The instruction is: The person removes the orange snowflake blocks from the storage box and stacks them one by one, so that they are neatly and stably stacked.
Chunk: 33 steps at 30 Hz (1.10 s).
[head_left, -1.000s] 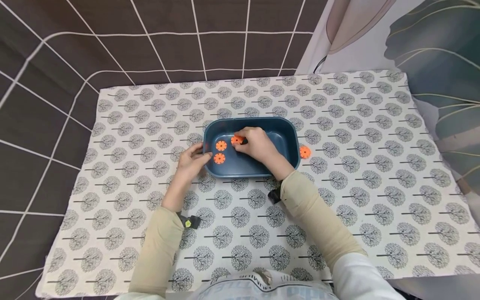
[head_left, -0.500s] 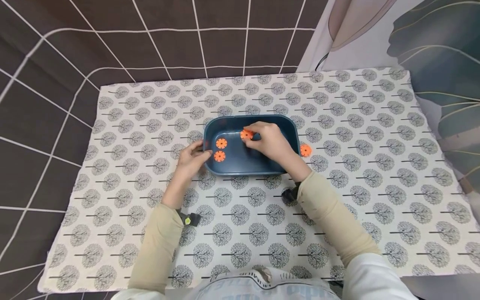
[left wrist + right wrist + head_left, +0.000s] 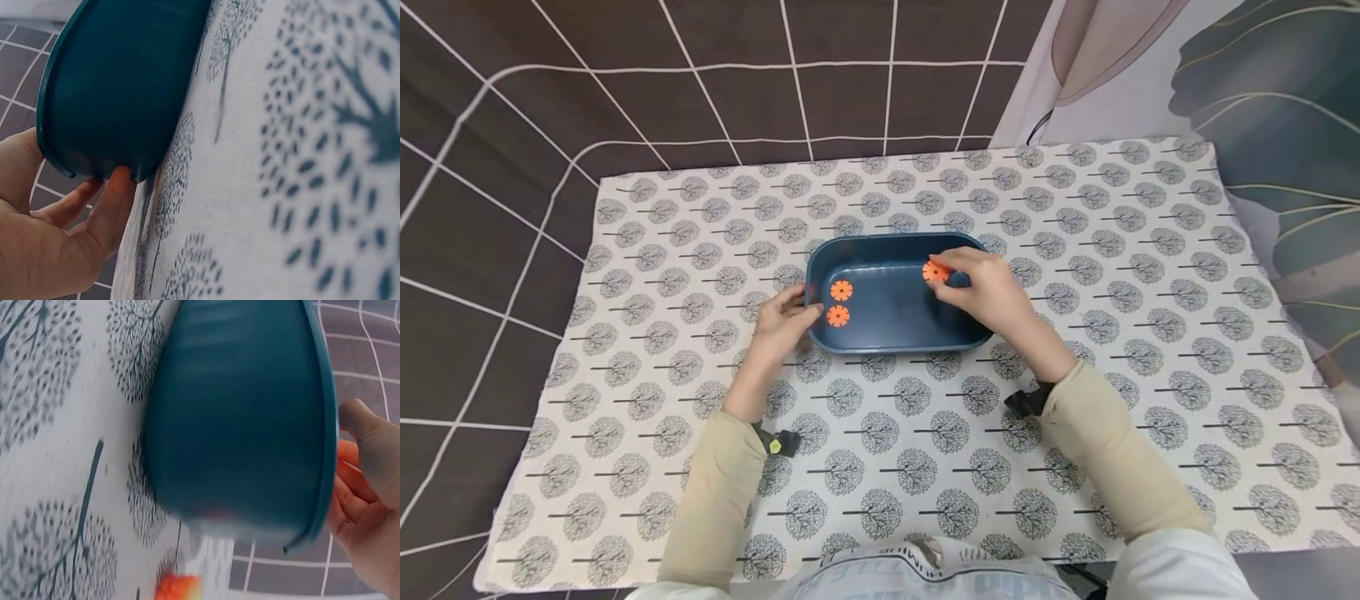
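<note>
A dark blue oblong plastic tub [image 3: 887, 343] stands on the table. My left hand [image 3: 782, 325] grips its left end, the thumb over the rim and the fingers [image 3: 115, 194] against the outer wall. Inside the tub's left part, two orange notched plastic discs [image 3: 842, 290] lie flat, one nearer me than the other. Above the tub's right part, my right hand [image 3: 988, 292] pinches another notched disc [image 3: 936, 271] between thumb and fingers. In the right wrist view that hand reaches over the rim and the pinched disc is hidden.
A patterned cloth with tree prints [image 3: 880, 433] covers the table. An orange piece [image 3: 178, 587] lies on it outside the tub's right end, hidden by my right hand in the head view. Dark tile-patterned cloth [image 3: 722, 100] hangs behind the table.
My right hand has moved rightward across the tub with the pinched disc, from beside the two lying discs to near the right end. My left hand has stayed on the rim.
</note>
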Tool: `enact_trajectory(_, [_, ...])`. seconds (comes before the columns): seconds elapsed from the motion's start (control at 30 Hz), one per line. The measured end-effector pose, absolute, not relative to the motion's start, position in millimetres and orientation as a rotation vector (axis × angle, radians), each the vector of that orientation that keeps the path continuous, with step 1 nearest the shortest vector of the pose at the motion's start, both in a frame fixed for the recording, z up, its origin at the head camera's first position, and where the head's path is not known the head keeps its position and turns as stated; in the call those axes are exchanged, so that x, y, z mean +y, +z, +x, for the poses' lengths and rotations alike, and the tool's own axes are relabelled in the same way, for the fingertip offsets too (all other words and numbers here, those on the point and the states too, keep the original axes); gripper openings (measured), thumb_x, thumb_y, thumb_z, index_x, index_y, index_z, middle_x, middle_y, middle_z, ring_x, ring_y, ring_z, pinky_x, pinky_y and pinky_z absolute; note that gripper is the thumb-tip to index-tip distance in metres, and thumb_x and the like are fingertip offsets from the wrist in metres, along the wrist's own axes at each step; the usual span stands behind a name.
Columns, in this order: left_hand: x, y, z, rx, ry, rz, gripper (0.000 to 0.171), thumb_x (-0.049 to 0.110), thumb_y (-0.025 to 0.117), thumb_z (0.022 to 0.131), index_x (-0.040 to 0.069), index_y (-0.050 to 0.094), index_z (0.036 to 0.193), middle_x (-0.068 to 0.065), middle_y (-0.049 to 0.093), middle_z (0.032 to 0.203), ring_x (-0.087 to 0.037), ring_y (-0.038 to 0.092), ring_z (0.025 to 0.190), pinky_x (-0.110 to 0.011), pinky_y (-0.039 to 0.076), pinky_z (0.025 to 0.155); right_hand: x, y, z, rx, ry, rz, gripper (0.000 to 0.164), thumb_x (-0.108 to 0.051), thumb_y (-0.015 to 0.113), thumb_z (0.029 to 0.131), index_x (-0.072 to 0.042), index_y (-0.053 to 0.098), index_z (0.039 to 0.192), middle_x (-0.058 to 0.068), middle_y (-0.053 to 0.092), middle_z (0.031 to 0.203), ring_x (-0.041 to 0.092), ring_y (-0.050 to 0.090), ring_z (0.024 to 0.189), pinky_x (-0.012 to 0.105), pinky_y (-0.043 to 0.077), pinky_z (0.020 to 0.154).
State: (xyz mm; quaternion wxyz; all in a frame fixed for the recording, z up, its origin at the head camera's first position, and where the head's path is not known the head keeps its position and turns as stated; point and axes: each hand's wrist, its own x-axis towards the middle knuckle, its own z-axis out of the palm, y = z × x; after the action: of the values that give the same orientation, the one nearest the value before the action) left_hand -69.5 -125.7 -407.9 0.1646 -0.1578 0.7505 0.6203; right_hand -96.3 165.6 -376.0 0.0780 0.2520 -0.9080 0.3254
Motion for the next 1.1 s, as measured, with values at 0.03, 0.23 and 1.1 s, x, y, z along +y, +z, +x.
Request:
enact_trajectory(0.03, [-125, -408, -70, 2.137, 1.77, -0.452, 0.054, 0.014, 0.063, 0.086, 0.012, 0.045, 0.136, -0.01, 0.053, 0.128, -0.022, 0.052, 0.113, -0.031, 0.052, 0.091, 169, -376, -96, -2.709, 0.975, 0.751, 0.037, -0.013, 0.073, 0.079, 0.001, 0.066, 0.112, 0.018, 0.066, 0.11, 0.032, 0.063, 0.1, 0.04, 0.053, 0.09])
enact_trajectory(0.23, [-126, -409, -71, 2.153, 1.753, -0.472, 0.054, 0.014, 0.063, 0.087, 0.012, 0.045, 0.137, -0.011, 0.053, 0.127, -0.021, 0.052, 0.112, -0.029, 0.051, 0.09, 188, -376, -94, -2.626, 0.984, 0.762, 0.037, -0.011, 0.076, 0.075, 0.001, 0.067, 0.109, 0.018, 0.066, 0.108, 0.032, 0.062, 0.1, 0.04, 0.053, 0.089])
enact_trajectory(1.1, [-124, -409, -70, 2.16, 1.736, -0.473, 0.057, 0.016, 0.063, 0.087, 0.012, 0.042, 0.14, -0.01, 0.048, 0.135, -0.022, 0.049, 0.118, -0.03, 0.046, 0.098, 256, -400, -66, -2.593, 0.948, 0.599, 0.037, 0.0, 0.076, 0.071, 0.005, 0.065, 0.106, 0.02, 0.066, 0.105, 0.032, 0.064, 0.093, 0.041, 0.055, 0.081])
